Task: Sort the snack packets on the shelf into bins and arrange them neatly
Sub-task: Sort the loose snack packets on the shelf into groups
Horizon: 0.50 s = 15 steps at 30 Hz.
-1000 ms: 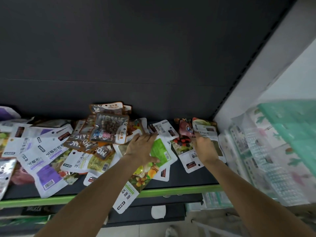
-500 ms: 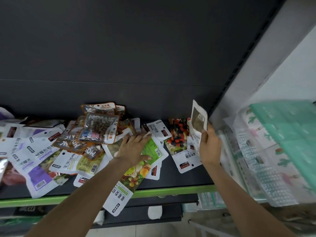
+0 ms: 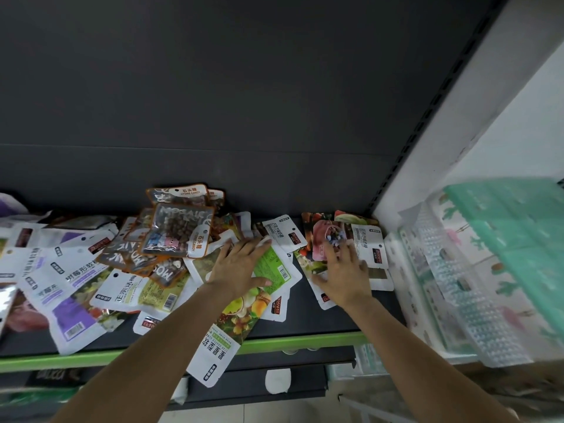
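On shelf (image 3: 305, 319), hands flat, scattered packets (image 3: 91, 270)

Snack packets (image 3: 171, 239): glossy plastic film, some foil-like with glare, the 9 o'clock ones whitest. Stone-candy pouch (image 3: 178, 232) has a clear shiny window. Shelf deck (image 3: 305, 312) and back panel (image 3: 244, 102): matt dark painted metal by the look. Front edge strip (image 3: 290, 341): smooth green. Bins (image 3: 476, 300) at 3 o'clock: translucent perforated plastic.

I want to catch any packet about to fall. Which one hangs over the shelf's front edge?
The long fruit-print packet under the left hand: its white end sticks out past the green shelf edge; the other packets lie on the shelf.
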Motion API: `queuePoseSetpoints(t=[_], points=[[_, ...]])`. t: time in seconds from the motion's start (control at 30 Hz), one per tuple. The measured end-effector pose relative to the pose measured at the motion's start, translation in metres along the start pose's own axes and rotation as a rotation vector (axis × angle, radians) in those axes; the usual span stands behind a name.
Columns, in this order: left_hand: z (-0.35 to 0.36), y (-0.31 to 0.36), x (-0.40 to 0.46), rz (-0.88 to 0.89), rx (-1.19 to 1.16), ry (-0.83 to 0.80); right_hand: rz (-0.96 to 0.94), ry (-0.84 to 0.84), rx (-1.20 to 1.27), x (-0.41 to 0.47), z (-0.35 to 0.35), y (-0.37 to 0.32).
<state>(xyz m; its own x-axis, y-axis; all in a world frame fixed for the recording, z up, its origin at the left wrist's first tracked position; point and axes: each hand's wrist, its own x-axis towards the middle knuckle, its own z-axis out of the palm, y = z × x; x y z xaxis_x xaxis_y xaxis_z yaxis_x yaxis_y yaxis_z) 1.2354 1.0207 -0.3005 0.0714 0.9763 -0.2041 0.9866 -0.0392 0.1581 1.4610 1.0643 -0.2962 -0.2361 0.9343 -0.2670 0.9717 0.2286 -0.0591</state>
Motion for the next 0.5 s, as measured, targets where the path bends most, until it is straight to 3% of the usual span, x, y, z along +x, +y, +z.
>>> queuePoseSetpoints(t=[0.33, 0.5], points=[[0.005, -0.006, 0.001, 0.014, -0.004, 0.035, -0.03, 0.02, -0.254, 0.012, -0.01, -0.009], [0.004, -0.006, 0.0, 0.012, -0.018, 0.03, 0.044, 0.15, -0.011, 0.013, -0.042, 0.009]])
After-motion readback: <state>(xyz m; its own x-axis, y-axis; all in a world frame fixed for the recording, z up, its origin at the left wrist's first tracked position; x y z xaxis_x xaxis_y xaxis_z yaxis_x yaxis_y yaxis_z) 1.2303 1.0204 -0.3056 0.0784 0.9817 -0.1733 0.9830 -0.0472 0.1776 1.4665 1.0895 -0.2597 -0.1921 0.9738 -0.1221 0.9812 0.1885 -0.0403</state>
